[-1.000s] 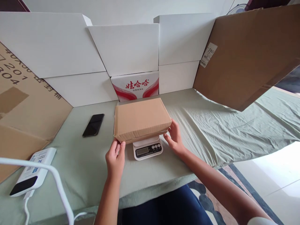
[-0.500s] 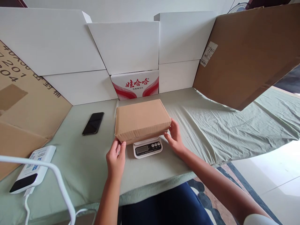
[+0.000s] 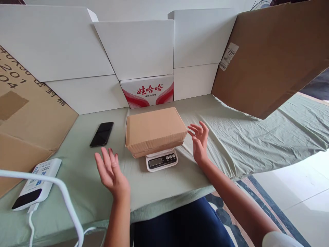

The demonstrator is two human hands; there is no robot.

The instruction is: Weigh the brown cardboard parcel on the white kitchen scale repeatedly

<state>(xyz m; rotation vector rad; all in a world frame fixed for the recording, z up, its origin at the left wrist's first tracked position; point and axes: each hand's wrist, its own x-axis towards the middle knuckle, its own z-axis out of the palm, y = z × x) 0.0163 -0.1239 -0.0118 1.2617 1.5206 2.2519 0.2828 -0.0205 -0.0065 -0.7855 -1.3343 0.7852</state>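
A closed brown cardboard box [image 3: 156, 128] rests on a small white digital scale [image 3: 162, 161], whose display and buttons stick out in front of it. The box hides the weighing plate, and no digits can be made out on the display. To the left and nearer to me, my left hand [image 3: 113, 171] is raised with its fingers spread, holding nothing. My right hand [image 3: 199, 142] hovers just beside the box's right edge, fingers apart and slightly curled, with nothing in it.
A black phone [image 3: 102, 134] lies left of the box. At the left front are a white power bank [image 3: 38, 183] and a thick white cable [image 3: 64, 195]. White boxes [image 3: 138, 49] line the back, with big cardboard panels [image 3: 272, 58] at both sides. A green cloth [image 3: 226, 137] covers the table.
Both hands have let go of the cardboard box. The left has drawn back to the left and opened, the right has moved off to the right. The box stays on the scale.
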